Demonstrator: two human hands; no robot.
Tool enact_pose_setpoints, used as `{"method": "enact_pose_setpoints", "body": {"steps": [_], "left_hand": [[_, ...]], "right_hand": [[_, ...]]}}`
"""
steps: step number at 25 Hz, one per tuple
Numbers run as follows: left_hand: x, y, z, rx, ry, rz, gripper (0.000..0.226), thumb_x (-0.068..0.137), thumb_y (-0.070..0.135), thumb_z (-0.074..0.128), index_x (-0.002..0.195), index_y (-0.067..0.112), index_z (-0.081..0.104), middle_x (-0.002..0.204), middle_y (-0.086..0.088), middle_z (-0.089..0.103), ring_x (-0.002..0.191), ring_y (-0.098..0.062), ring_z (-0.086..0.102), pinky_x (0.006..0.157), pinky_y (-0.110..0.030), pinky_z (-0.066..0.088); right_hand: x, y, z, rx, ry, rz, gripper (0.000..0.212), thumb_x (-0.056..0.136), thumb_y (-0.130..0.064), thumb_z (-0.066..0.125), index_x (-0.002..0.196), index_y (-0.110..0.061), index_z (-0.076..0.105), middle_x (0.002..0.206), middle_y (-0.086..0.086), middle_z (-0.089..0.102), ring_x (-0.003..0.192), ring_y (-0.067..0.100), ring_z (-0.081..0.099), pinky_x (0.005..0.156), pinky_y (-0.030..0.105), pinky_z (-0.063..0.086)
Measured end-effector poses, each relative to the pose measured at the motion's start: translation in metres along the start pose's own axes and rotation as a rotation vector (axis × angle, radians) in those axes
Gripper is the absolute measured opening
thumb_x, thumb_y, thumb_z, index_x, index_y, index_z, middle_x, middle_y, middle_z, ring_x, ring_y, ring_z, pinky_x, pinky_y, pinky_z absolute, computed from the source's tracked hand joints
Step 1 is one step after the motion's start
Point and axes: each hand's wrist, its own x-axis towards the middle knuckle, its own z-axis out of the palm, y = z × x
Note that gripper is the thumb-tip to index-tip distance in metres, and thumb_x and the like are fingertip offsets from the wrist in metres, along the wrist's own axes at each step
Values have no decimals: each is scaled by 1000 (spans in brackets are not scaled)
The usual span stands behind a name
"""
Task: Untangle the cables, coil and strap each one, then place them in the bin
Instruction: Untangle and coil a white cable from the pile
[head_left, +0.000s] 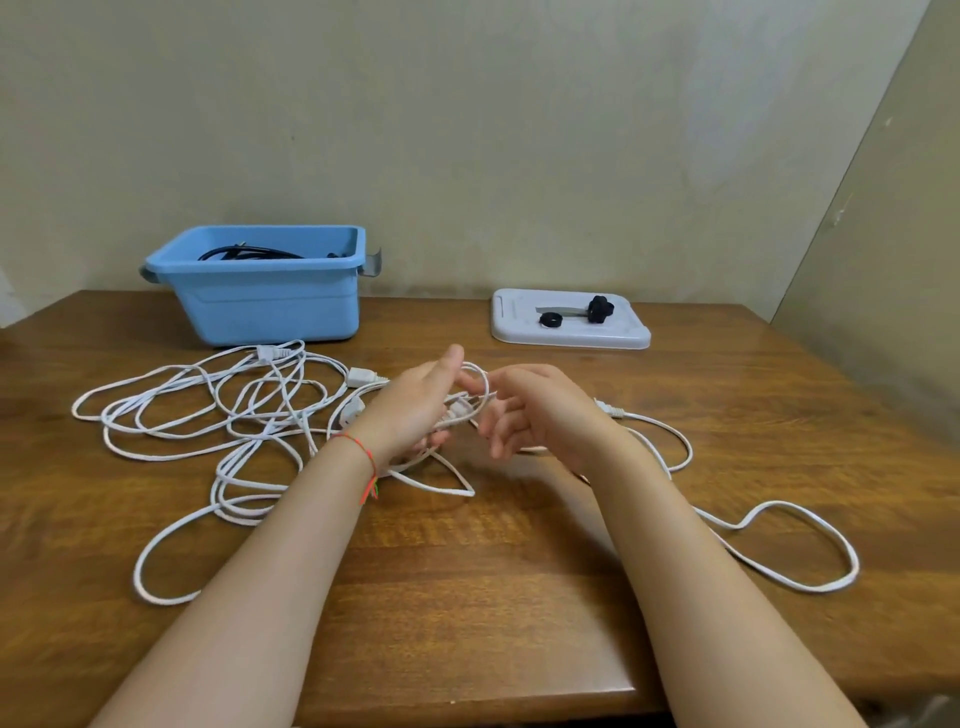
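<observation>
The person's left hand pinches a small loop of white cable with a plug end lifted off the wooden table, fingers curled round it. The right hand faces it just at 3 o'clock, fingers loosely spread and touching the loop, gripping nothing that shows; it looks poised to feed the end back through, since lifting the knot clear of the table frees it from the rest.

The remaining tangle of white cables sprawls from 9 to 10 o'clock of the hands in thin, smooth, springy loops, with one long free run trailing to 4 o'clock. The blue plastic bin stands at 11 o'clock against the wall, a dark cable already inside. At 1 o'clock a flat white tray keeps the black straps within reach for binding. Untangling seems well short of finished.
</observation>
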Motion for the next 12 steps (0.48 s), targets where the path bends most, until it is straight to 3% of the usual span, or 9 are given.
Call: {"method": "enact_pose_setpoints", "body": {"steps": [2, 5, 7, 8, 10, 12], "left_hand": [[1, -1, 3, 345, -2, -71, 48, 98, 48, 43, 81, 11, 66, 45, -2, 51, 38, -15, 43, 42, -19, 33], [-7, 7, -3, 877, -262, -180, 31, 86, 39, 59, 72, 13, 68, 61, -3, 61, 56, -18, 54, 53, -24, 43], [-10, 22, -7, 1017, -296, -174, 25, 79, 41, 69, 79, 16, 74, 76, 2, 67, 73, -16, 62, 69, -29, 54], [-10, 30, -7, 1047, -245, -124, 25, 78, 42, 73, 84, 18, 76, 83, 4, 69, 81, -15, 65, 75, -31, 56], [-5, 47, 6, 1081, -54, 62, 26, 82, 45, 69, 95, 23, 74, 100, 3, 67, 97, -18, 63, 83, -33, 55], [3, 58, 31, 1033, 101, 213, 25, 90, 42, 60, 105, 25, 70, 112, -1, 60, 109, -22, 56, 90, -35, 49]], "right_hand": [[8, 8, 0, -100, 337, -47, 20, 91, -14, 49, 99, -10, 67, 62, 4, 62, 50, 19, 56, 48, 25, 45], [10, 15, -25, -397, 689, -114, 19, 88, -14, 48, 82, -14, 65, 77, 1, 64, 74, 21, 58, 57, 28, 44], [5, 17, -56, -681, 757, 19, 18, 89, -13, 46, 84, -11, 63, 94, 7, 61, 89, 28, 56, 65, 32, 45], [2, 19, -70, -850, 743, 167, 19, 91, -13, 47, 98, -10, 64, 109, 11, 58, 102, 31, 54, 77, 37, 49], [-12, 22, -90, -1086, 651, 489, 35, 95, -16, 49, 129, -10, 55, 135, 13, 44, 123, 31, 43, 96, 42, 44], [-27, 24, -100, -1142, 606, 558, 36, 97, -13, 48, 132, -12, 55, 138, 13, 47, 125, 30, 44, 96, 40, 44]]}}
